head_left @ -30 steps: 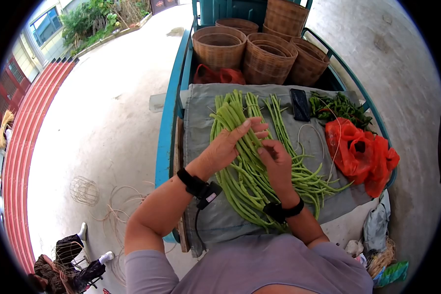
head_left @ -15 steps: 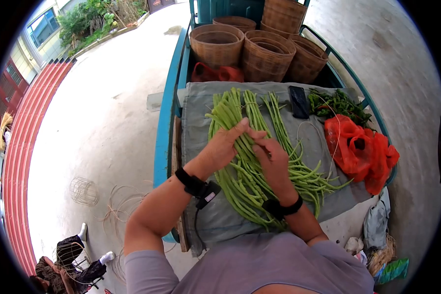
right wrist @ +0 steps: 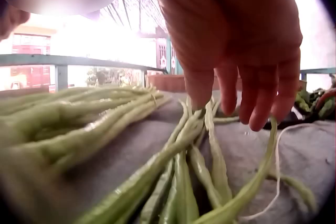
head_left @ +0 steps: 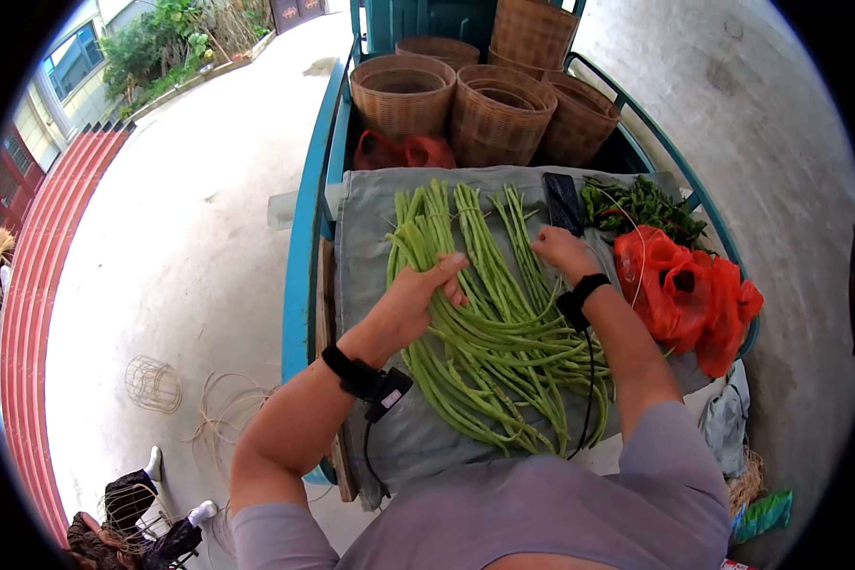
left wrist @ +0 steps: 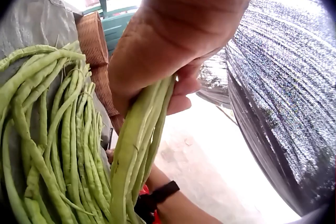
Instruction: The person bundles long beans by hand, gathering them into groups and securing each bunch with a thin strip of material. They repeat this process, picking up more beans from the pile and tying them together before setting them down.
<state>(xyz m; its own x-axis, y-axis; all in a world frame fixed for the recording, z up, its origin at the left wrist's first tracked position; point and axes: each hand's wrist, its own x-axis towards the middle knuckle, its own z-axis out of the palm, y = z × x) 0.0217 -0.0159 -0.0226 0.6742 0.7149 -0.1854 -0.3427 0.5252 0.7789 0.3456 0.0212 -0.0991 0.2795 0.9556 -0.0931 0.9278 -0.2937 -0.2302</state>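
My left hand [head_left: 416, 302] grips a bunch of green long beans [left wrist: 137, 153], thumb across the top; their long ends trail right over other beans on the cloth. Two bundles, the left bundle [head_left: 435, 209] and the middle bundle [head_left: 475, 237], lie beyond it, bound near their tops. Over a smaller loose group of long beans [head_left: 515, 223], my right hand [head_left: 565, 253] reaches down. In the right wrist view its thumb [right wrist: 199, 90] is right at the bean tops, and the fingers hang apart, with one bean's tip close under them.
Grey cloth [head_left: 361, 218] covers the blue cart bed. A phone [head_left: 562, 201], green peppers [head_left: 641, 209] and a red plastic bag [head_left: 679, 294] lie to the right. Wicker baskets [head_left: 404, 95] stand behind. A thin string [head_left: 642, 266] runs near the bag. Another person sits at lower left.
My right hand has left the bunch in my left hand and moved right and away to the small loose group. My left hand has lowered slightly, still gripping its beans.
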